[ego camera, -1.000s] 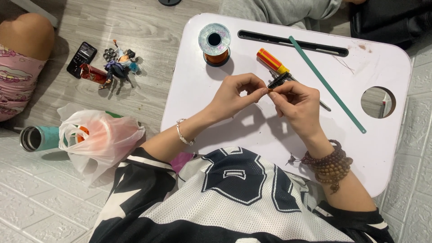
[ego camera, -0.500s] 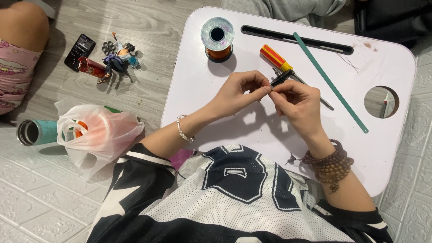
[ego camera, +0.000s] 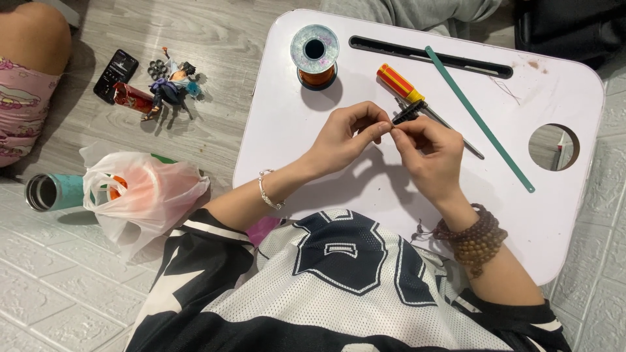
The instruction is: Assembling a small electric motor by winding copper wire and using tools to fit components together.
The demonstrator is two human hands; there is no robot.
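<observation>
Small dark part (ego camera: 405, 116) is pinched between the fingertips of both hands, left hand (ego camera: 349, 133) and right hand (ego camera: 427, 150), raised just above the white lap table (ego camera: 365, 189), apparently for close fingertip work. Beside it, the red-and-yellow screwdriver (ego camera: 399, 83) lies within reach.

Left hand (ego camera: 345, 133) and right hand (ego camera: 427, 146) pinch a small dark part (ego camera: 405, 115) above the white table (ego camera: 326, 176), beside a screwdriver (ego camera: 417, 101)

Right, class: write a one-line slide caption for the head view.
Left hand and right hand pinch a small dark part above a white lap table, beside a screwdriver.
</observation>
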